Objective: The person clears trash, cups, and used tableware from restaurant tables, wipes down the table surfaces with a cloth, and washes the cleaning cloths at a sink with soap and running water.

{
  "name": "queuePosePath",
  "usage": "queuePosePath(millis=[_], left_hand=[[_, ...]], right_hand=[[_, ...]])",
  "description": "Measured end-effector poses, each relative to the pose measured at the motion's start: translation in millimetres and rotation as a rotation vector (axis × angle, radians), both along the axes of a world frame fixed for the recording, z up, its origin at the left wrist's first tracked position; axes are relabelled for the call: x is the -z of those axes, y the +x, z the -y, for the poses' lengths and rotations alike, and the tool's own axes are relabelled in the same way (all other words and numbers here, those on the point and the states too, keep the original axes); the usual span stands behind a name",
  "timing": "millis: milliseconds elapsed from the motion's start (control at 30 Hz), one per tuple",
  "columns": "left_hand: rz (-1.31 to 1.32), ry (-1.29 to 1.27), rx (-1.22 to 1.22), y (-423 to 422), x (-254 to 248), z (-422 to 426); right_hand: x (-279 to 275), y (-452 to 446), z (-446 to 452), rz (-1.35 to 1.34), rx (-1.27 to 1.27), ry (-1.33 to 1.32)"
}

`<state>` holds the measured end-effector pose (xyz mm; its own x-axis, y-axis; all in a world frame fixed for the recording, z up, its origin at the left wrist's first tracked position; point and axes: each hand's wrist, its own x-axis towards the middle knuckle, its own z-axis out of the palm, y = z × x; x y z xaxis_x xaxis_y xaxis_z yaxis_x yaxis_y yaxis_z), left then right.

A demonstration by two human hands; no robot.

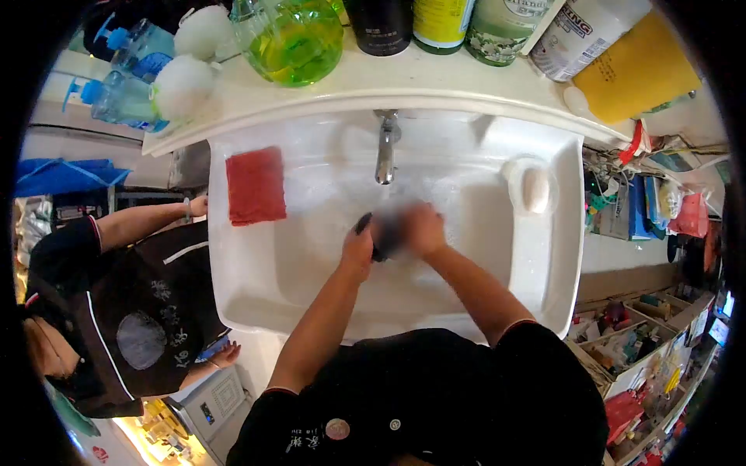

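Over the basin of the white sink point(311, 307), my left hand point(358, 250) is closed around a small black object point(382, 241). Blur covers most of that object, so its kind cannot be made out. My right hand point(424, 231) is against its right side, the fingers smeared and partly hidden. Just beyond both hands is the chrome faucet point(385, 151). A folded red cloth point(256, 186) lies flat on the sink's left side. On the right ledge, a white bar of soap point(535, 191) rests in a pale soap dish point(517, 175).
Along the back shelf point(350, 89) stand several bottles, among them a clear jug of green liquid point(295, 46) and a white spray can point(583, 35). Pump bottles point(120, 101) are at the left. Close on the left stands another person in a dark apron point(148, 303). Cluttered shelving point(637, 342) fills the right.
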<state>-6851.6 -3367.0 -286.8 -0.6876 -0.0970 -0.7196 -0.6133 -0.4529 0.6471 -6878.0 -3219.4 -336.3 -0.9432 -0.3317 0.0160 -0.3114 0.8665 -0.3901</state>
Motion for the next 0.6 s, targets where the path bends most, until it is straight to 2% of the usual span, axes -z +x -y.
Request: queuePosePath(millis=[33, 100, 133, 167, 200, 267, 300, 333, 400, 467, 600], left_hand=[[-0.001, -0.001, -0.004, -2.4, 6.3, 8.2], [-0.237, -1.078, 0.755, -5.0, 25.8, 31.9], [-0.708, -1.538, 0.562, -12.3, 18.4, 31.9], [-0.761, -1.446, 0.476, -36.6, -5.4, 28.1], [-0.638, -1.177, 0.43, -56.6, -40.6, 19.0], [-0.758, -1.142, 0.357, -94.3, -94.1, -0.2], [-0.831, -1.154, 0.305, -109.7, -109.3, -9.5], [-0.828, -1.16, 0.301, -125.6, -117.2, -14.2], [-0.806, -1.581, 0.685, -149.7, -123.8, -20.6], [-0.846, -1.6, 0.678, -161.4, -121.5, -24.4], [-0.818, -1.616, 0.699, -178.9, -109.0, -30.2]], right_hand=[[41.5, -3.4, -15.8, -0.162, 0.053, 0.02], [2.6, -1.9, -9.5, -0.111, 0.079, -0.009], [-13.8, -1.2, -2.0, -0.068, 0.112, -0.037], [-11.1, 2.0, 10.7, 0.226, -0.003, 0.015], [-3.6, 9.8, 12.2, 0.224, -0.004, 0.015], [16.2, 27.8, 15.8, 0.011, -0.589, 0.003], [25.7, 15.1, 10.1, 0.089, -0.662, 0.115], [23.3, 2.8, 10.5, 0.086, -0.667, 0.113], [11.0, -11.9, 8.5, 0.354, -0.267, 0.275], [36.5, -6.1, 10.0, 0.266, -0.215, 0.189], [39.9, 4.2, 10.3, 0.275, -0.202, 0.049]])
